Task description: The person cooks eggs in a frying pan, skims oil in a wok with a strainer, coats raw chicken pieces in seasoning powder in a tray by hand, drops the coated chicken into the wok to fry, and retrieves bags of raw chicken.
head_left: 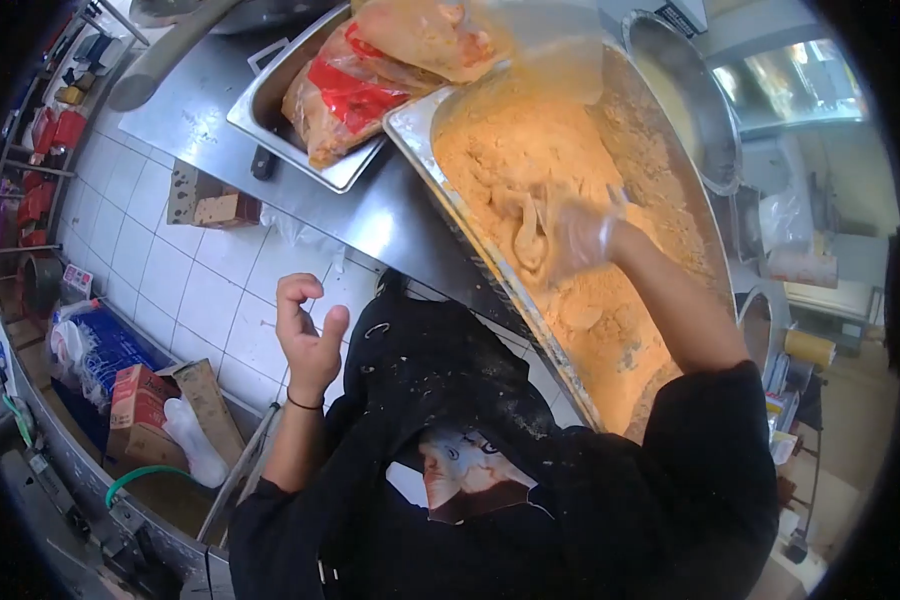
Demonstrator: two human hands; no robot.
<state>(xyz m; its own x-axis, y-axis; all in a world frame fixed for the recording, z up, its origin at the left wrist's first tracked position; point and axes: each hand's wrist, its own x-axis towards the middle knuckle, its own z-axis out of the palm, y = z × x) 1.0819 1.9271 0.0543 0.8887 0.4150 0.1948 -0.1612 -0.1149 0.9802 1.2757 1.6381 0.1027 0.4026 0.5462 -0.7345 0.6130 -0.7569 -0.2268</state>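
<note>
My right hand (pixel 582 235), in a clear plastic glove, is down in the orange breading flour (pixel 520 125) that fills a long, deep metal tray (pixel 500 280). Motion blurs its fingers, so their grip does not show. Beside them lies a flour-coated piece (pixel 530 245), which looks like chicken. My left hand (pixel 310 335) is bare and raised over the floor, left of the tray. Its fingers are loosely curled with the thumb apart, and it holds nothing.
A smaller metal pan (pixel 345 180) holds a plastic bag with red print (pixel 350 95). It stands on the steel table (pixel 195 120). Behind the tray is a round metal bowl (pixel 670 90) with pale liquid. Cardboard boxes (pixel 145 410) are at lower left.
</note>
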